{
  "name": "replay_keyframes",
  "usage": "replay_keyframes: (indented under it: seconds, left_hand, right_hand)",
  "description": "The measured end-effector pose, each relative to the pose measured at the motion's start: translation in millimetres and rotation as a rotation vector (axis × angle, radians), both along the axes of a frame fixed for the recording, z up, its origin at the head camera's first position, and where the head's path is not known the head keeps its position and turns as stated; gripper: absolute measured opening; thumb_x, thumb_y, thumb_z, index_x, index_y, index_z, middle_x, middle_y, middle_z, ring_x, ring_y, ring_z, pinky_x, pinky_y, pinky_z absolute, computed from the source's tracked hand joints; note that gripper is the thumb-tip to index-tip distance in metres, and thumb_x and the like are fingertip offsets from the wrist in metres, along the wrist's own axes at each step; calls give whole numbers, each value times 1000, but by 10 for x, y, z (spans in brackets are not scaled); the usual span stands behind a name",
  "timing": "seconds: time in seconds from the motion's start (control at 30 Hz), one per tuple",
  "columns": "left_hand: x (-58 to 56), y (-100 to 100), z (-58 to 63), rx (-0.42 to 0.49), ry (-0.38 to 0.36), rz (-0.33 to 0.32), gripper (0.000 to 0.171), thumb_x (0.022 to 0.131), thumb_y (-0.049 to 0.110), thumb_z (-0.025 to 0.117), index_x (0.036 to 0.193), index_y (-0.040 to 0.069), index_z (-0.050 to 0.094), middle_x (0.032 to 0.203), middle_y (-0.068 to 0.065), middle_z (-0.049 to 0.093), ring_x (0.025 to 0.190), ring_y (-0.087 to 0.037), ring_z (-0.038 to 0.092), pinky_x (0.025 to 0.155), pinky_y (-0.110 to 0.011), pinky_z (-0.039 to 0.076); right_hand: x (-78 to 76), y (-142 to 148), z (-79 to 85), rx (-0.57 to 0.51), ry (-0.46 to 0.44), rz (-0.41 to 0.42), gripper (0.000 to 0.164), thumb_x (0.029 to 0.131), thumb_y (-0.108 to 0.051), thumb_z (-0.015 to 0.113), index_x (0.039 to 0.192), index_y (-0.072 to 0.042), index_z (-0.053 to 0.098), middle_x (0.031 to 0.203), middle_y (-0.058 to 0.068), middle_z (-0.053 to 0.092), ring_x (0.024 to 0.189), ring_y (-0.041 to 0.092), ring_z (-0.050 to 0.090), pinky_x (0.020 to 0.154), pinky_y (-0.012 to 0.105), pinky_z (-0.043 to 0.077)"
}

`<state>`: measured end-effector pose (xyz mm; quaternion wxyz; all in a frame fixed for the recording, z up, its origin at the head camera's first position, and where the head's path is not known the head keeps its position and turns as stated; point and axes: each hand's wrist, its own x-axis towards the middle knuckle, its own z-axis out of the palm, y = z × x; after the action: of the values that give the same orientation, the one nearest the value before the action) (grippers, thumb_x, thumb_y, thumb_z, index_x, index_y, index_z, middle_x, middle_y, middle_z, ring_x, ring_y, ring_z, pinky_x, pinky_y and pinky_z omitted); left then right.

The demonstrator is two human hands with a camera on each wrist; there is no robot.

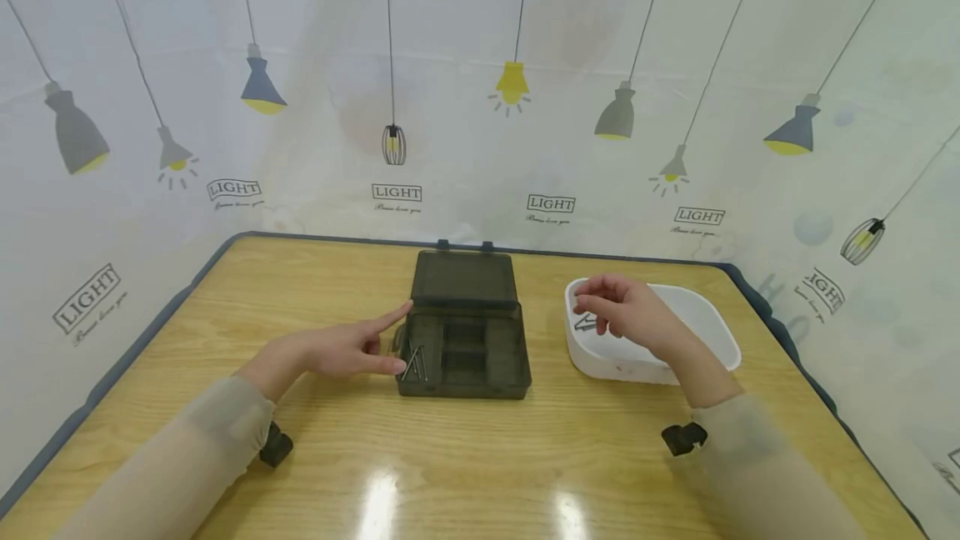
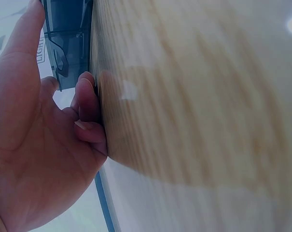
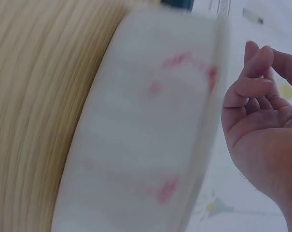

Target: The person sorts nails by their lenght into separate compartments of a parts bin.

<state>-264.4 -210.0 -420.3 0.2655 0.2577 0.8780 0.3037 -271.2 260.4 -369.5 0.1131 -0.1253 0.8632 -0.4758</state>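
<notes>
A dark see-through plastic box [image 1: 502, 348] with compartments stands on the table, its lid [image 1: 465, 277] raised at the back. Several nails [image 1: 415, 363] lie in its left compartment. My left hand [image 1: 337, 348] is at the box's left side, with forefinger and thumb stretched out and spread along its edge. The other fingers of that hand are bent in the left wrist view. Above the left end of a white tray [image 1: 622, 369], my right hand [image 1: 626, 311] hovers with loosely bent fingers; nothing shows between them. More nails [image 1: 585, 322] lie in the tray beneath it.
The wooden table [image 1: 465, 457] carries the box in the middle and the tray to its right. Behind the table hangs a pale backdrop [image 1: 465, 40] printed with lamps. Dark bands [image 1: 276, 444] with small devices sit at both wrists.
</notes>
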Motion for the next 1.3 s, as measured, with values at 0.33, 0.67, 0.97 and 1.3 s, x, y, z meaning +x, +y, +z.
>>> replay_keyframes:
  seconds: [0.33, 0.67, 0.97, 1.3]
  left_hand:
    - [-15, -10, -21, -6, -7, 3, 107, 105, 58, 70, 178, 32, -3, 83, 2, 50, 75, -16, 45, 75, -33, 44]
    - [-14, -5, -24, -12, -12, 15, 108, 104, 60, 71, 178, 34, -2, 85, 1, 52, 77, -17, 46, 76, -34, 44]
    - [5, -13, -4, -19, -6, 24, 107, 104, 60, 70, 178, 35, -2, 85, 1, 52, 77, -18, 46, 76, -34, 44]
    - [-9, -21, -21, -12, -16, 25, 106, 104, 60, 70, 178, 37, -2, 84, 1, 51, 76, -18, 45, 76, -35, 44]
  right_hand:
    - [-247, 490, -262, 163, -154, 14, 37, 110, -25, 68, 140, -4, 64, 123, 19, 73, 93, 25, 68, 78, 37, 57]
    - [-363, 535, -513, 218, -177, 56, 34, 107, -21, 72, 136, -7, 62, 86, 2, 62, 76, 18, 60, 70, 30, 49]
    - [-406, 502, -573, 265, -94, 119, 31, 107, -19, 73, 134, -8, 64, 86, 3, 62, 73, 17, 61, 66, 29, 51]
    - [-410, 481, -589, 312, -56, 68, 15, 105, -22, 74, 115, -11, 70, 83, -1, 59, 75, 15, 58, 70, 28, 47]
